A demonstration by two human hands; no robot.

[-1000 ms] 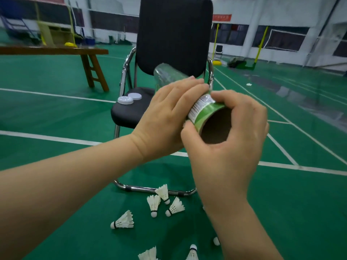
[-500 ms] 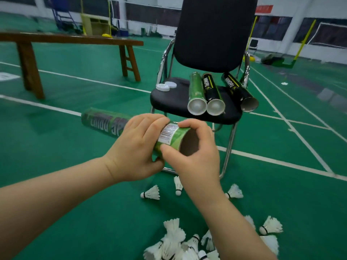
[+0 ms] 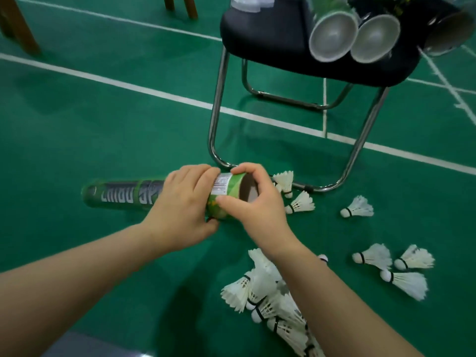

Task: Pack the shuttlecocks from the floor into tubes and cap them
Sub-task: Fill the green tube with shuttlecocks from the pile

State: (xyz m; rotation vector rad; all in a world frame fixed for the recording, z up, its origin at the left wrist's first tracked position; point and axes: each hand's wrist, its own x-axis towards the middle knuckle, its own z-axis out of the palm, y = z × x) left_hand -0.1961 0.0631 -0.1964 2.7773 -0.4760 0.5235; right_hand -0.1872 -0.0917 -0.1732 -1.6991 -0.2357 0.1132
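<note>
Just in front of the chair's near leg, low over the floor, the tube lies level with its open mouth facing the loose shuttlecocks at the chair's foot. Left hand is wrapped round the body close to that mouth, fingers curled over the top, and the right hand pinches the rim itself, thumb below and fingers arched over the opening. Both forearms reach forward and down, wrists close together. That tube looks like light card: stiff along its length, easy to dent at the lip, so the grip on the body looks the safer one. The big heap sits further from the chair, under the right forearm, and those birds weigh next to nothing. The feathers would crush, so I'd take each one by the cork end and feed it cork first. Up on the chair seat wait the spare tubes and the caps.
</note>
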